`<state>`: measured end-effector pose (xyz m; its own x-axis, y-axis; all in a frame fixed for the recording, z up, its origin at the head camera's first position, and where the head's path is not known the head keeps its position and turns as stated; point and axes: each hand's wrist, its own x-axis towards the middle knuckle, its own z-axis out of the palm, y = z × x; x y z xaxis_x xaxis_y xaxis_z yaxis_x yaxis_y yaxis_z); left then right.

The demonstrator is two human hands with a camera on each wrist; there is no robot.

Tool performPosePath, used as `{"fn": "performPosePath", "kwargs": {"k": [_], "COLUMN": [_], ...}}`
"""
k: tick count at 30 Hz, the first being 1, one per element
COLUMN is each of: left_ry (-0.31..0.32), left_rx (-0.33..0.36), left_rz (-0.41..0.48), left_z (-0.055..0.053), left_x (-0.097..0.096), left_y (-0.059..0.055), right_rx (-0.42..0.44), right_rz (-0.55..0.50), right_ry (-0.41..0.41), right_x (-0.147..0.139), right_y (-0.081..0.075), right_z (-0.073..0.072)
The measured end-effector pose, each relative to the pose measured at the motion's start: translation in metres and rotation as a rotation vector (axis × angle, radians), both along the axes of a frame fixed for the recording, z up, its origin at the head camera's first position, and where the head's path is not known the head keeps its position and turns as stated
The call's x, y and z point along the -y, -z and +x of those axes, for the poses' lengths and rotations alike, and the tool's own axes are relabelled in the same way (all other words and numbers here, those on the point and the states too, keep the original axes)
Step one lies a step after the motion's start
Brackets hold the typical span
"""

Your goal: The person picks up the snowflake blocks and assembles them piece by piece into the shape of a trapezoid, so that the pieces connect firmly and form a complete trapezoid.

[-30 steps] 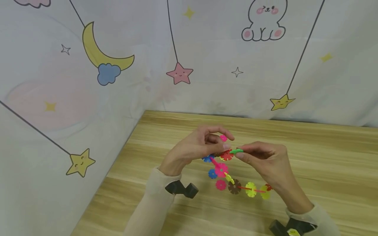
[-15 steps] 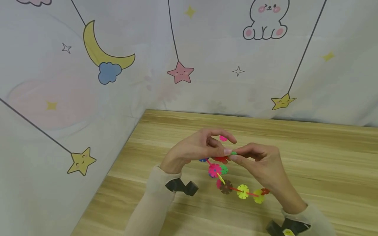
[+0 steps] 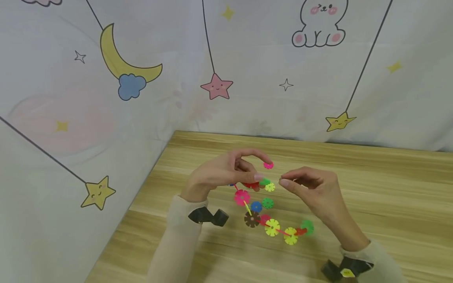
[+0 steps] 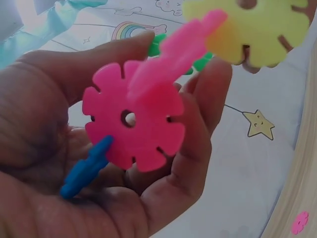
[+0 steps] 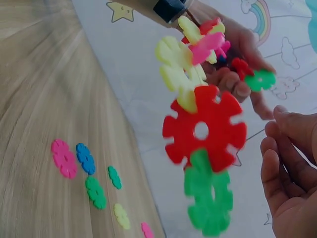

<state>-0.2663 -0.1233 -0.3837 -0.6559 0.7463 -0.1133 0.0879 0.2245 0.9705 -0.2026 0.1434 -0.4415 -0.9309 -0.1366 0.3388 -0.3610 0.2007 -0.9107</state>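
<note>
My left hand (image 3: 226, 169) pinches the green notched plastic disc (image 3: 264, 182) at one end of a chain of interlocking flower discs. A red disc (image 5: 241, 68) joins that green one, and the chain hangs below the hand. Along it come a pink disc (image 3: 242, 197), a brown disc (image 3: 252, 219), yellow discs (image 3: 272, 227), and a red and a green disc (image 5: 210, 193) at the free end. In the left wrist view a blue disc (image 4: 86, 168) slots into a pink one near the palm. My right hand (image 3: 313, 188) holds nothing, its fingers loosely bent, just right of the green disc.
Loose discs lie on the wooden table (image 3: 396, 196) beneath and behind the chain: pink (image 5: 64, 158), blue (image 5: 85, 158), green (image 5: 95, 192) and yellow (image 5: 121, 216) among them. A printed cloth backdrop (image 3: 255, 110) stands along the table's back and left edges.
The right hand has let go of the green disc, which now sits at the chain's end by the left thumb. The left hand and the chain have shifted left, away from the right hand.
</note>
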Motion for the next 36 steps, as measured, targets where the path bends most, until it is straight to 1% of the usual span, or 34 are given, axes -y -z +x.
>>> {"fn": "performPosePath", "kwargs": {"k": [2,4,7,10,17,19,22,26,32,36], "left_ry": [0.007,-0.002,-0.018,-0.030,-0.011,-0.014,-0.017,-0.007,0.010,0.017], "left_rx": [-0.019,-0.034,-0.045,-0.055,-0.045,-0.046,-0.046,-0.046,-0.039,-0.034], "left_rz": [0.003,-0.007,-0.014,-0.030,-0.009,-0.003,0.005,0.002,0.009,0.026], "left_z": [-0.002,-0.004,-0.006,-0.008,-0.008,-0.007,-0.006,-0.007,-0.008,-0.007], "left_x": [0.006,0.012,0.019,0.023,0.021,0.020,0.019,0.017,0.015,0.016], "left_y": [-0.001,-0.002,-0.003,-0.004,-0.003,-0.003,-0.002,-0.002,-0.002,-0.001], "right_rx": [0.034,0.077,0.137,0.183,0.234,0.238,0.249,0.240,0.133,0.097], "right_rz": [0.013,0.028,0.055,0.084,0.147,0.153,0.173,0.237,0.359,0.387], "right_ry": [0.010,0.019,0.014,-0.010,-0.074,-0.085,-0.103,-0.117,-0.090,-0.093], "right_x": [-0.002,-0.003,-0.006,-0.006,-0.002,-0.001,-0.001,-0.002,-0.001,0.004], "right_y": [0.001,0.004,0.014,0.028,0.067,0.077,0.088,0.099,0.103,0.104], "right_z": [-0.003,-0.006,-0.015,-0.027,-0.058,-0.064,-0.069,-0.068,-0.067,-0.066]}}
